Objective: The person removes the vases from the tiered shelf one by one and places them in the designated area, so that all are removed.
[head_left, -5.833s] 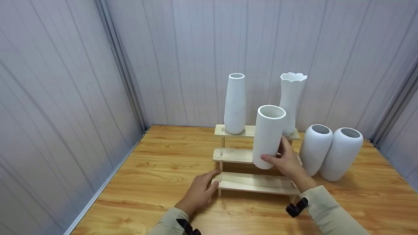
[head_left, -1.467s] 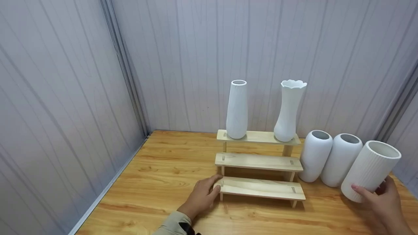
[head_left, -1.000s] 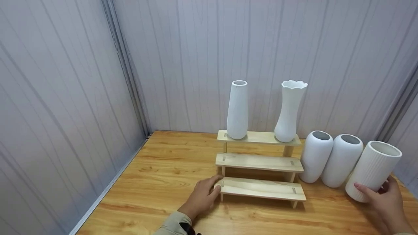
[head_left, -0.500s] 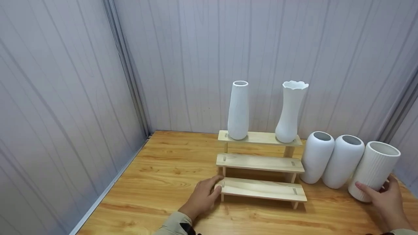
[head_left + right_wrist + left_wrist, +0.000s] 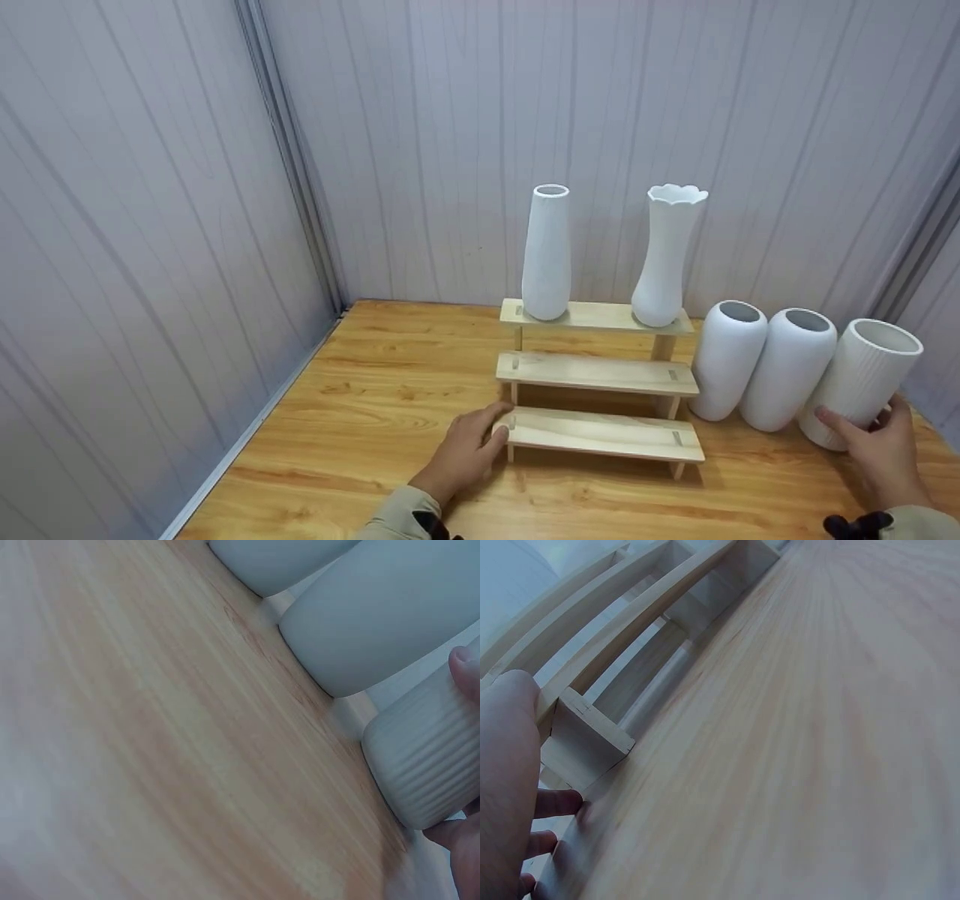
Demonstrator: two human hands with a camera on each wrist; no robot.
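Observation:
My right hand (image 5: pixel 883 454) grips a white ribbed cylindrical vase (image 5: pixel 862 382) low on its side, thumb in front. In the right wrist view the base of this ribbed vase (image 5: pixel 427 750) rests on the table. Just left of it stand two smooth white rounded vases (image 5: pixel 791 371) (image 5: pixel 727 360). My left hand (image 5: pixel 466 454) rests at the left end of a three-tier wooden stand (image 5: pixel 600 439), its thumb and fingers around the lowest tier's corner. In the left wrist view its fingers touch the stand's end leg (image 5: pixel 585 742).
On the top tier stand a tall tapered white vase (image 5: pixel 546 259) at the left and a white vase with a scalloped rim (image 5: pixel 664 259) at the right. The wooden table (image 5: pixel 360 420) meets panelled walls (image 5: pixel 450 150) behind and at both sides.
The ribbed vase has gone from in front of the stand to the right end of the vase row, then slightly back, with my right hand on it throughout. My left hand stays at the stand.

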